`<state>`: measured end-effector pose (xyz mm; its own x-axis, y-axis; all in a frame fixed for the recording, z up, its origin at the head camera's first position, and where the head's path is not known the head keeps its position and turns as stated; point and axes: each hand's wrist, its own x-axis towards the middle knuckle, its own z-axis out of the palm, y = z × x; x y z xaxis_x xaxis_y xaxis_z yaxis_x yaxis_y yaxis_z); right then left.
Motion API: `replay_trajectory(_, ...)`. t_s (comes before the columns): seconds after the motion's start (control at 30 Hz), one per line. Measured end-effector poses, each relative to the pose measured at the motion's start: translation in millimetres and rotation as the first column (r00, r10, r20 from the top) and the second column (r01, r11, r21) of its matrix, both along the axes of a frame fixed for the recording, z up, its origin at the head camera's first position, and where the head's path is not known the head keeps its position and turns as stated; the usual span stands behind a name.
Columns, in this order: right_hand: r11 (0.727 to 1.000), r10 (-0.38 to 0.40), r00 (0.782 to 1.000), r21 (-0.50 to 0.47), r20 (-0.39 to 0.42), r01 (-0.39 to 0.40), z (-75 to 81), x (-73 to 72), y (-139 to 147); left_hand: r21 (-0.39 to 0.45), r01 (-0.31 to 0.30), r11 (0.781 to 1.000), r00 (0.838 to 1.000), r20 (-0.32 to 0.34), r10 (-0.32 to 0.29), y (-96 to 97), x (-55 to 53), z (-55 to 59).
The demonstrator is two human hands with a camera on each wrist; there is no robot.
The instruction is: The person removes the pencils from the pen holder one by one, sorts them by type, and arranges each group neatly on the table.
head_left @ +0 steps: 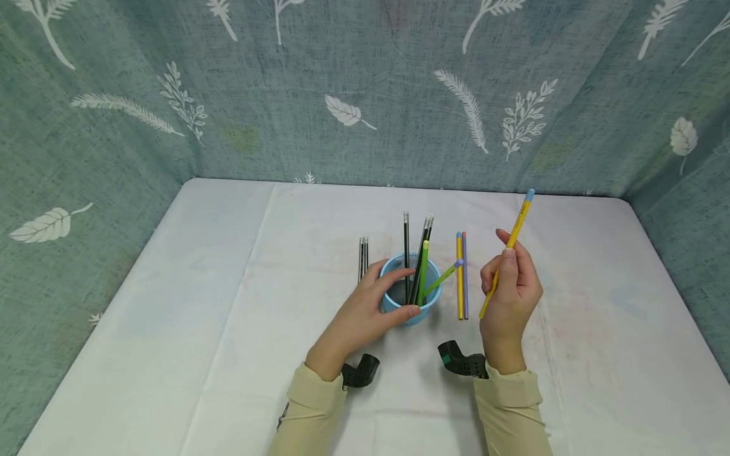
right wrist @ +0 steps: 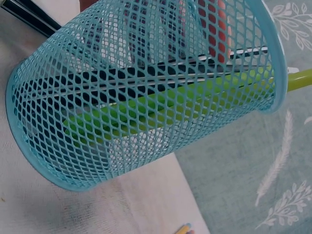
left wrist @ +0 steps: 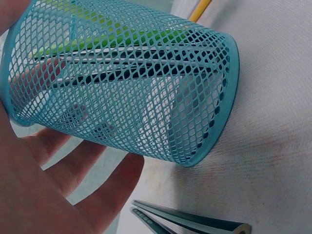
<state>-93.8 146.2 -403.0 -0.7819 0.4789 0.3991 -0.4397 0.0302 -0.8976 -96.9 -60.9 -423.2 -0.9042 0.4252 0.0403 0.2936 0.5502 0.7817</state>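
Observation:
My left hand [head_left: 365,310] grips a light-blue mesh pencil cup [head_left: 415,318], thumb at the near side and fingers round the far side. The cup stands upright on the table. Several pencils stand in it: black ones [head_left: 407,244], a bright green one [head_left: 423,269], and a yellow-green one [head_left: 443,277] with a purple end leaning right over the rim. To the right of the cup, my right hand [head_left: 513,291] pinches a yellow pencil [head_left: 520,218] with a blue end, tilted and raised. The left wrist view shows fingers along the mesh wall [left wrist: 122,87].
Between the cup and my right hand, a yellow pencil [head_left: 459,285] and a purple pencil [head_left: 465,278] lie side by side. Black pencils [head_left: 363,256] lie left of the cup, partly behind my left hand. A leaf-patterned curtain [head_left: 365,95] borders the white table [head_left: 142,348].

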Motion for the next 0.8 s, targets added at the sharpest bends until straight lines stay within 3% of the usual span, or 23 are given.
replay_trajectory(0.2,1.000,0.018,0.999,0.011,0.032,-0.018,-1.3,-0.4,1,-0.008,0.005,1.000,1.000,0.010,-0.005,0.1,0.5,1.3)
replay_trajectory(0.47,0.991,-0.023,0.983,0.131,0.181,-0.001,-8.8,-1.9,10,-0.014,0.010,1.000,1.000,0.004,-0.010,-0.2,0.3,1.9)
replay_trajectory(0.6,0.989,-0.050,0.956,0.146,0.291,0.007,-14.1,-4.2,15,-0.009,0.012,1.000,1.000,0.003,-0.012,-0.2,0.6,1.8)
replay_trajectory(0.8,0.973,-0.086,0.887,0.228,0.453,-0.022,-23.1,-8.4,18,-0.007,0.004,1.000,1.000,0.012,-0.004,-0.7,0.7,3.1)
